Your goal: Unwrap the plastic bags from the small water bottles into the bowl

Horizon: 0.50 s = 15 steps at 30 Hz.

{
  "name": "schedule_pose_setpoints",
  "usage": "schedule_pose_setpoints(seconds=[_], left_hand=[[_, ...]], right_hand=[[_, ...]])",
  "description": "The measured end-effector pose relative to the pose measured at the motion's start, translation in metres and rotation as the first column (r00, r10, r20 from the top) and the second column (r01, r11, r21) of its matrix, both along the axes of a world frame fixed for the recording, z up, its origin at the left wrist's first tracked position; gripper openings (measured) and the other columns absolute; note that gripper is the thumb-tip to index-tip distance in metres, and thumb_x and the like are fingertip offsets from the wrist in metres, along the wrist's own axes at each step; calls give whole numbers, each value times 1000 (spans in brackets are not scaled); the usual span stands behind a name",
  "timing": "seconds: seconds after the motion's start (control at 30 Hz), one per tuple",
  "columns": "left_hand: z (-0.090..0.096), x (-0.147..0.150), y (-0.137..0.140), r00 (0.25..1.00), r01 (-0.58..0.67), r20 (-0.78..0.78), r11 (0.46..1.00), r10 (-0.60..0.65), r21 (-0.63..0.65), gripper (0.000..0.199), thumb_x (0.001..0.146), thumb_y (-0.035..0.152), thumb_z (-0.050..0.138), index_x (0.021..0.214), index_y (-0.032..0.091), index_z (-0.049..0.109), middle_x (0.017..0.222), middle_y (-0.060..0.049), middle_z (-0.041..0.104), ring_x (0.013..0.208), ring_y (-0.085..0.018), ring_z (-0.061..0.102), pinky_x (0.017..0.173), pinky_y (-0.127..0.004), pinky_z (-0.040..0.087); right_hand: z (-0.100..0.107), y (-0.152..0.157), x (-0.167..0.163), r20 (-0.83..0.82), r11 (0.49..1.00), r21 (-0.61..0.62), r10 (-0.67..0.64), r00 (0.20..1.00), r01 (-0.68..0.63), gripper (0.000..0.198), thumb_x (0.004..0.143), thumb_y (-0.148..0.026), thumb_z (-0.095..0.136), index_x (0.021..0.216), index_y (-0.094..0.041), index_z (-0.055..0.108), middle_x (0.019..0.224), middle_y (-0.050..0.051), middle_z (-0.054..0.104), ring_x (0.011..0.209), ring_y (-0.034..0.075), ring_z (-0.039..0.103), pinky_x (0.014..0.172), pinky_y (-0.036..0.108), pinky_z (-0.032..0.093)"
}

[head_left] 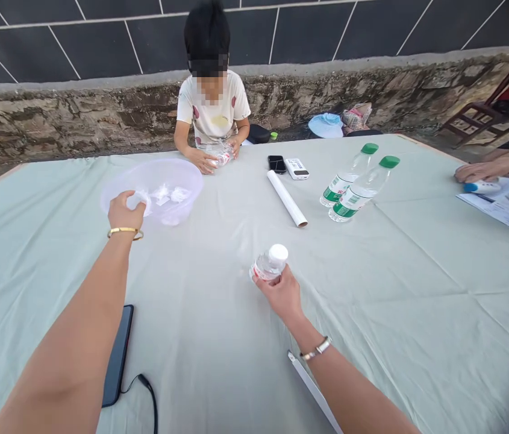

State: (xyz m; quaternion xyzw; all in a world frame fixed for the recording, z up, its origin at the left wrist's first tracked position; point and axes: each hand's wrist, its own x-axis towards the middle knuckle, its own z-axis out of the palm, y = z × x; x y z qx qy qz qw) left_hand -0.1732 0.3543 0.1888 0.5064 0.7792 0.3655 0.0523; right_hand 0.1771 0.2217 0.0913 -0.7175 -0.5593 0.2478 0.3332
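Nearest the camera, two bare forearms (68, 325) are stretched over the table, and below them the big pale green cloth (200, 283) is spread, its creases plainly shown. Across it a person in a printed shirt (213, 108) is seen, a clear crumpled bundle (222, 155) kept between both hands. Down in size now to the translucent lilac basin (191, 181), set within reach of the left side, seemingly so that light bits can be dropped in or picked out; crumpled clear pieces (179, 194) are held inside it. Off to the right, two green-capped bottles (362, 191) are stood together, perhaps parked out of the way, with a white roll (287, 199) laid between them and the basin. Now the small white-capped bottle (265, 265): it is gripped low by the right hand (285, 293), fingers closed round the body, probably for steadiness, its cap left free; whether its base is rested on the cloth cannot be told. Smallest of all, a pale item (144, 198) is pinched at the basin's near rim by the left hand (124, 211), thumb and fingers curled about it; its exact nature cannot be made out.
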Motion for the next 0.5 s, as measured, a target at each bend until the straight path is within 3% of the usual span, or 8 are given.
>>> schedule_pose_setpoints(seconds=[0.13,0.3,0.5], left_hand=[[-25,22,-76,991,75,110,995,-82,61,27,77,32,58,101,21,63,112,-3,64,109,-24,58,99,-40,43],[-58,61,-167,891,336,306,941,-334,49,23,80,37,55,95,21,64,108,-6,67,107,-22,60,97,-38,45],[-57,87,-211,794,461,419,886,-440,57,19,84,35,53,95,23,64,105,-6,68,105,-21,61,92,-37,49]], right_hand=[[-6,74,-13,21,995,78,-57,998,56,50,65,-48,66,103,-20,51,94,6,63,84,23,61,71,34,45],[-6,157,-29,15,989,87,-124,992,122,48,69,-39,69,107,-17,50,107,9,62,98,24,58,82,33,43],[3,202,-24,-20,985,16,-170,985,170,61,75,-36,65,124,-8,40,117,15,55,102,19,53,86,31,38]])
